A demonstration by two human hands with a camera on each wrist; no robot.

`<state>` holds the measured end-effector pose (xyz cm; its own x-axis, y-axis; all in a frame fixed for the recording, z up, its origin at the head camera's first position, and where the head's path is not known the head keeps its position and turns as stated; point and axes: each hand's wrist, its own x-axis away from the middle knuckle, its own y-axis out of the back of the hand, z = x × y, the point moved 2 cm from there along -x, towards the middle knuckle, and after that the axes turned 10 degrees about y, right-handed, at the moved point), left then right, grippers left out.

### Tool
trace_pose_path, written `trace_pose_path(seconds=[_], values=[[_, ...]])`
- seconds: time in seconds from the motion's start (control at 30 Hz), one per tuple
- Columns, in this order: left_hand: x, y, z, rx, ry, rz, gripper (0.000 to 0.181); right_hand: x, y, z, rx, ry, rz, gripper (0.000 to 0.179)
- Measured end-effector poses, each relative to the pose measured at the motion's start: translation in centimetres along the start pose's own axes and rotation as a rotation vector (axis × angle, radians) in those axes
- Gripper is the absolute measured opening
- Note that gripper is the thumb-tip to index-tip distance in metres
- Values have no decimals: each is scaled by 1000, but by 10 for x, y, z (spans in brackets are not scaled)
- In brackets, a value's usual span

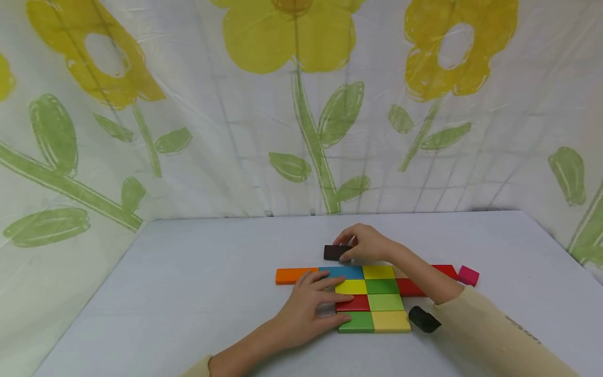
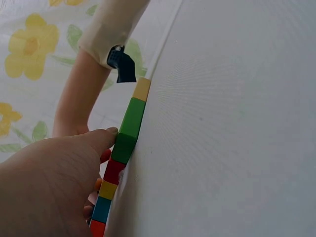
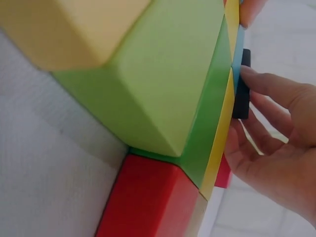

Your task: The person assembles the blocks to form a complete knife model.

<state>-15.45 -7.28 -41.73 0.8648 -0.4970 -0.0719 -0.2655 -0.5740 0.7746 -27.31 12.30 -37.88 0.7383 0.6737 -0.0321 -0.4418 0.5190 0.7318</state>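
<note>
Colored rectangular blocks lie flat on the white table, side by side in rows. My left hand (image 1: 306, 310) rests along their left side with fingers spread, its fingertips on the yellow block (image 1: 352, 286), the red block (image 1: 356, 303) and the green block (image 1: 356, 323). In the left wrist view the thumb touches the end of the green block (image 2: 130, 129). Behind the top row, my right hand (image 1: 370, 244) pinches a dark brown block (image 1: 332, 252) between thumb and fingers. The right wrist view shows this dark block (image 3: 242, 89) beyond the blue block; its far side is hidden.
An orange block (image 1: 296, 276) and a blue block (image 1: 343, 273) continue the top row leftward. Red blocks (image 1: 411, 287) reach right, with a pink block (image 1: 468, 275) at the end. A black wrist camera (image 1: 424, 319) hangs under the right sleeve. A flowered curtain (image 1: 245, 173) stands behind the table.
</note>
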Motion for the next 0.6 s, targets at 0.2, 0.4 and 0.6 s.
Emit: trace_pose_path(seconds=[0.2,0.4,0.6], values=[[0,0,0,3,10,9,36,8,7,3,15,45,1,31],[0,1,0,4,17,12,36,19,14,7,19,74,-11,31],[0,0,-1,2,14,6,36,34,18,3,30,99,-25,33]])
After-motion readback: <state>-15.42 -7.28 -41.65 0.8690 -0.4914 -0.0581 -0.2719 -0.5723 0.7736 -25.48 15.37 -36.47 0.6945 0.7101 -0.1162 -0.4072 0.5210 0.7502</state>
